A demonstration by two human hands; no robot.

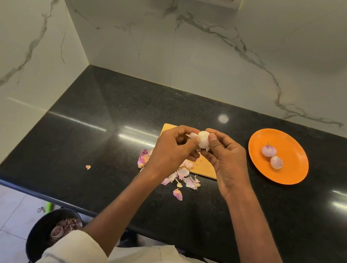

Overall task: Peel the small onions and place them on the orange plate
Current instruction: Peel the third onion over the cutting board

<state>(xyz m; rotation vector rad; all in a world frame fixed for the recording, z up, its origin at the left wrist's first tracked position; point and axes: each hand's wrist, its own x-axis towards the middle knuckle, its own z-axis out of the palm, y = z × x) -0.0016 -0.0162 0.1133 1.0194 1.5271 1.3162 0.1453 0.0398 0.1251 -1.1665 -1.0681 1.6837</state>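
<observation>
A small pale onion (203, 138) is held above the wooden cutting board (206, 169). My right hand (224, 160) grips it from the right with thumb and fingers. My left hand (174, 148) pinches a bit of skin at the onion's left side. Two peeled, pinkish onions (268, 150) (276, 162) lie on the orange plate (286, 172) to the right. Loose pink skins (185, 177) are scattered at the board's near edge, partly hidden under my left wrist.
The black granite counter (98, 142) meets white marble walls at the back and left. One stray peel (87, 167) lies left of the board. Below the counter edge, a dark bin (47, 232) holds scraps on the tiled floor.
</observation>
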